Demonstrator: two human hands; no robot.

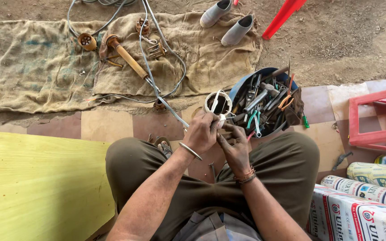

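**Both hands on a white-wrapped ring above the lap**

Left hand (203,132) closed around white tape strip (216,101), pinching it. Right hand (234,147) just beside, fingers curled, grip unclear. Ring coil (217,103) just beyond left fingertips, opening facing up, nearer left hand. Tool bucket (264,105) right of it.

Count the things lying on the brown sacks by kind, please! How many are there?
Grey shoes: 2
Wooden-handled tool: 1
Round rusty parts: 3
Grey cable: 1
Total: 7
The left hand and right hand hold a white ring, not on the sacks.
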